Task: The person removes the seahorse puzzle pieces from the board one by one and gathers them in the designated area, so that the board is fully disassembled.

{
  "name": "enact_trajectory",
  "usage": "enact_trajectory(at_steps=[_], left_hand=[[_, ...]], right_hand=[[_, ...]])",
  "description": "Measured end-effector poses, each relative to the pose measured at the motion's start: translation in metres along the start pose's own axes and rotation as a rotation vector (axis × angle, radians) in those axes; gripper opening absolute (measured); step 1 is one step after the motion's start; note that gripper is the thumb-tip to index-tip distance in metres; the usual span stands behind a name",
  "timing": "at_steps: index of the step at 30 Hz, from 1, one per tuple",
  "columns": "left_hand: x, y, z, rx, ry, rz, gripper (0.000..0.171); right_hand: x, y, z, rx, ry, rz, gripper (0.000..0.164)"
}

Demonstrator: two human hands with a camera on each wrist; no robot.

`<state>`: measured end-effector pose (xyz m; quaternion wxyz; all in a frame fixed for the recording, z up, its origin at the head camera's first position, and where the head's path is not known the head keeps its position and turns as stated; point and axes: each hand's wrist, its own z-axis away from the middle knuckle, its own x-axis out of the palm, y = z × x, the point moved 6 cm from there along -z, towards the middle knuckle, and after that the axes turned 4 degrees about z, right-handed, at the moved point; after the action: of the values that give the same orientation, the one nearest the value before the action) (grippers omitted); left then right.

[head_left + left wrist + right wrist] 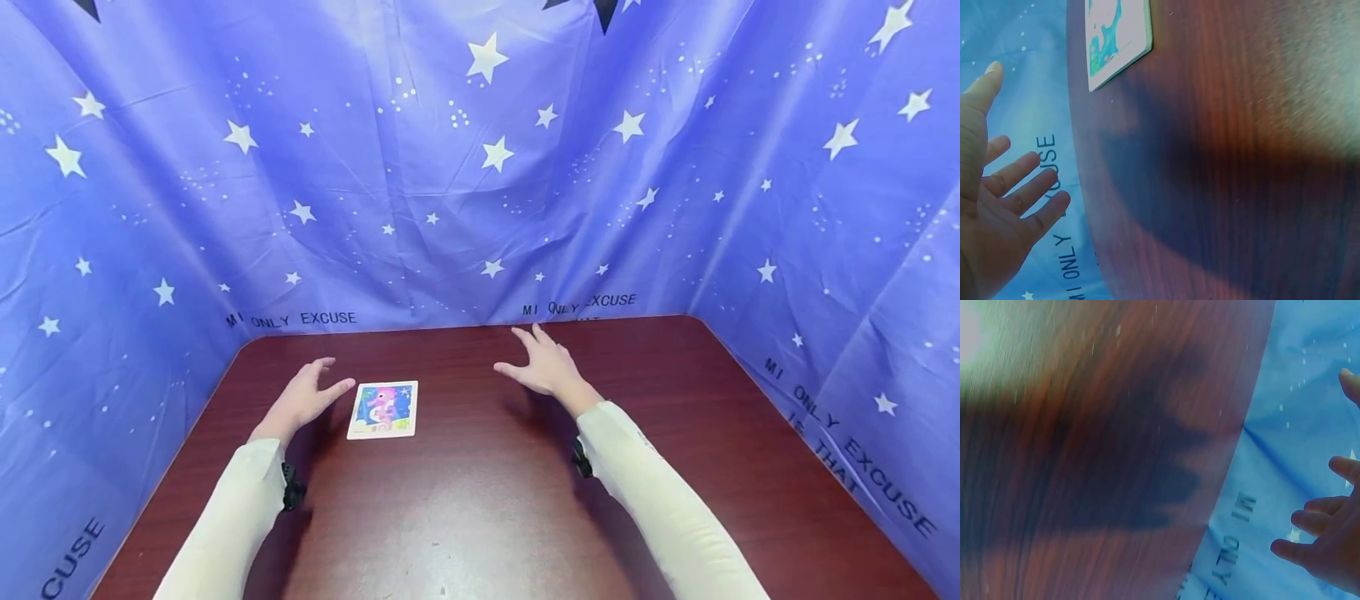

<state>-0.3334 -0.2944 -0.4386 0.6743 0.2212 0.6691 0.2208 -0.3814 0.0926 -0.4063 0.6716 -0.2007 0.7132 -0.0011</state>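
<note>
A flat, white-edged picture card with a pink seahorse on blue [382, 409] lies on the table, left of its middle. Just left of the card is my left hand [302, 397], fingers spread and holding nothing; its thumb tip overlaps the space beside the card's upper left corner. In the left wrist view a corner of the card [1119, 40] shows at the top, apart from the fingers. Over the right half of the table, my right hand [547, 367] is held with fingers apart and nothing in it. Its shadow falls on the wood in the right wrist view.
The dark red-brown wooden table [465, 500] has rounded far corners. A blue curtain [420, 167] with white stars and printed lettering hangs behind it and along both sides. Black devices [292, 487] are worn at the wrists, below white sleeves.
</note>
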Motion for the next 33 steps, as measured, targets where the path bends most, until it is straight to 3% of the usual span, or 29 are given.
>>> enact_trajectory(at_steps=[15, 24, 33], left_hand=[[0.031, 0.01, 0.004, 0.083, -0.004, 0.026, 0.061], [0.041, 0.0, 0.008, 0.047, -0.027, 0.007, 0.062], [0.045, 0.003, 0.008, 0.111, -0.041, -0.069, 0.062]], right_hand=[[0.048, -0.059, 0.007, -0.09, -0.049, -0.077, 0.076], [0.076, -0.093, 0.01, -0.152, -0.105, -0.111, 0.072], [0.093, -0.12, 0.013, -0.195, -0.128, -0.084, 0.07]])
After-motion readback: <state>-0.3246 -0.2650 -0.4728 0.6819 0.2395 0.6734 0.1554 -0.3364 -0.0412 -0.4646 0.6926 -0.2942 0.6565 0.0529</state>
